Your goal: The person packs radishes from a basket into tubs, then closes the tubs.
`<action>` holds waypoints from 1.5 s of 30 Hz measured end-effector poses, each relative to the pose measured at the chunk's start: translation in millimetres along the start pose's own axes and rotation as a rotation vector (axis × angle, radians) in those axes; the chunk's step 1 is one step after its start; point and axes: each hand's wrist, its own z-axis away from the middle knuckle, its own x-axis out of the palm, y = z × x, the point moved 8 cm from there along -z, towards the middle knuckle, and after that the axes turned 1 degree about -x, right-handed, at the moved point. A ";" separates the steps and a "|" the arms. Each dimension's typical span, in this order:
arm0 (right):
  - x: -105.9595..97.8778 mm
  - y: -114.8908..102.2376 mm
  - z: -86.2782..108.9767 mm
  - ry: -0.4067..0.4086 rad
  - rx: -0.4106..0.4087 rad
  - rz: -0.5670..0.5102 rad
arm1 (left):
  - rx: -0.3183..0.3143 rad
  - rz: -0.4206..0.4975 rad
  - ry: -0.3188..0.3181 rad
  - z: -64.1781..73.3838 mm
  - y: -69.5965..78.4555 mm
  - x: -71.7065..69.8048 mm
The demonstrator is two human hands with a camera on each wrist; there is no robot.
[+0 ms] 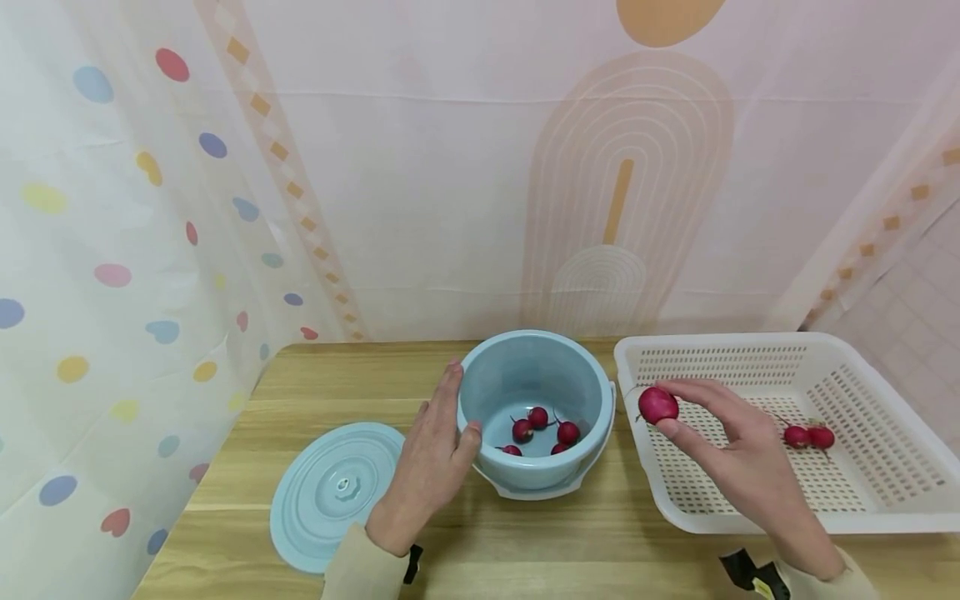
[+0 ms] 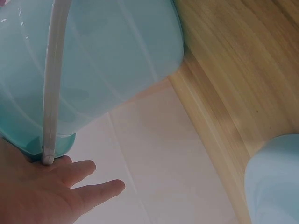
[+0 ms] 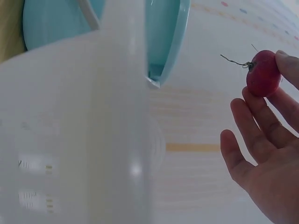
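Note:
Between thumb and fingertips my right hand (image 1: 750, 454) pinches a red radish (image 1: 658, 405), held over the left rim of a white basket (image 1: 678, 521). Its thin root and stem ends show in the right wrist view, where the same radish (image 3: 264, 73) hangs in the fingers. My left hand (image 1: 431, 467) lies with straight fingers along the left side of a light blue bucket (image 1: 525, 352), thumb at the rim. Several radishes (image 1: 567, 432) lie on the bucket's bottom. In the left wrist view the bucket's pale handle (image 2: 55, 79) crosses its side near my hand.
A round blue lid (image 1: 337, 492) lies on the wooden table (image 1: 600, 533) left of my left hand. Inside the basket, two radishes (image 1: 821, 436) sit together, right of my right hand. A patterned curtain (image 1: 435, 208) hangs behind the table.

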 end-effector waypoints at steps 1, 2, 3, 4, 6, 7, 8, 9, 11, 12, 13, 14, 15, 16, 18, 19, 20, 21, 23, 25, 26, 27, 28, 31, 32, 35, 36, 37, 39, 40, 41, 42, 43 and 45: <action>2.2 -1.2 -1.0 0.001 -0.011 0.003 | -0.001 0.000 -0.001 0.0 -0.2 0.1; 4.5 -2.2 -1.8 0.001 -0.017 0.008 | -0.001 0.001 -0.001 0.1 -0.3 0.1; 6.6 -2.7 -2.8 0.001 -0.017 0.015 | -0.002 0.002 -0.001 0.1 -0.4 0.1; 8.7 -3.8 -3.8 0.001 -0.022 0.016 | -0.004 0.001 -0.002 0.0 -0.5 0.1; 13.2 -6.3 -6.1 -0.004 -0.032 0.015 | -0.004 0.000 -0.002 -0.2 -0.5 0.1; 15.4 -7.2 -7.0 -0.004 -0.032 0.016 | -0.005 0.001 -0.001 -0.3 -0.6 0.0; 17.6 -8.9 -8.1 -0.003 -0.039 0.010 | -0.005 0.000 0.000 -0.3 -0.8 -0.1; 19.8 -10.3 -9.1 -0.004 -0.043 0.003 | -0.005 -0.002 0.001 -0.2 -0.9 -0.2; 24.4 -13.1 -10.9 -0.004 -0.055 0.002 | -0.004 -0.003 0.003 -0.1 -0.8 -0.5; 26.8 -14.3 -11.9 -0.006 -0.060 0.003 | -0.005 -0.002 0.004 0.0 -1.0 -0.6; 29.1 -15.5 -12.9 -0.007 -0.070 0.000 | -0.005 -0.003 0.004 0.2 -1.1 -0.6; 31.6 -16.6 -13.8 -0.010 -0.081 0.001 | -0.004 -0.003 0.004 0.2 -1.2 -0.5; 34.3 -17.1 -14.8 -0.016 -0.087 0.000 | -0.004 -0.004 0.003 0.3 -1.0 -0.5; 36.9 -17.7 -15.8 -0.020 -0.095 -0.002 | -0.004 -0.004 0.002 0.3 -0.9 -0.4; 42.2 -18.5 -17.3 -0.029 -0.110 -0.008 | -0.007 -0.004 0.000 0.3 -1.2 -0.1; 44.7 -18.5 -17.7 -0.033 -0.113 -0.010 | -0.007 -0.004 -0.001 0.3 -1.2 0.0; 47.3 -18.2 -18.1 -0.039 -0.112 -0.015 | -0.008 -0.003 -0.001 0.3 -1.2 0.0; 50.0 -18.1 -18.4 -0.044 -0.112 -0.019 | -0.009 -0.002 -0.001 0.4 -1.2 0.1; 55.1 -18.0 -18.8 -0.052 -0.112 -0.024 | -0.010 0.000 -0.001 0.4 -1.4 0.2; 60.2 -17.9 -19.5 -0.062 -0.113 -0.029 | -0.007 0.000 -0.001 0.5 -1.3 0.3; 62.9 -17.7 -19.7 -0.066 -0.115 -0.033 | -0.006 -0.001 0.000 0.5 -1.3 0.3; 65.5 -17.4 -19.9 -0.069 -0.117 -0.031 | -0.005 -0.001 0.000 0.4 -1.4 0.4; 68.2 -16.9 -20.1 -0.073 -0.119 -0.031 | -0.005 -0.002 0.000 0.5 -1.5 0.5; 75.9 -15.1 -20.4 -0.082 -0.126 -0.024 | -0.002 -0.004 0.001 0.7 -1.3 0.4; 78.2 -14.1 -20.2 -0.085 -0.127 -0.019 | -0.003 -0.004 0.000 0.8 -1.2 0.5; 84.0 -12.7 -20.4 -0.087 -0.138 0.007 | -0.002 -0.004 0.001 0.9 -1.1 0.4; 85.4 -12.0 -20.4 -0.088 -0.136 0.022 | -0.001 -0.003 0.002 0.8 -1.0 0.4; 86.7 -11.7 -20.5 -0.091 -0.132 0.035 | 0.000 -0.004 0.003 0.7 -0.9 0.3; 89.2 -10.6 -21.1 -0.102 -0.109 0.069 | 0.006 -0.005 0.007 0.6 -0.7 0.1; 90.3 -9.5 -21.4 -0.113 -0.087 0.084 | 0.009 -0.004 0.009 0.4 -0.6 0.1; 91.7 -8.2 -21.6 -0.127 -0.061 0.098 | 0.012 -0.003 0.011 0.3 -0.5 0.0; 93.0 -6.5 -21.5 -0.144 -0.031 0.111 | 0.015 -0.001 0.012 0.3 -0.3 -0.1; 94.2 -4.8 -21.4 -0.164 0.001 0.119 | 0.018 0.001 0.014 0.2 0.0 -0.2; 96.5 -1.7 -20.4 -0.203 0.059 0.136 | 0.021 0.005 0.015 0.3 0.1 -0.2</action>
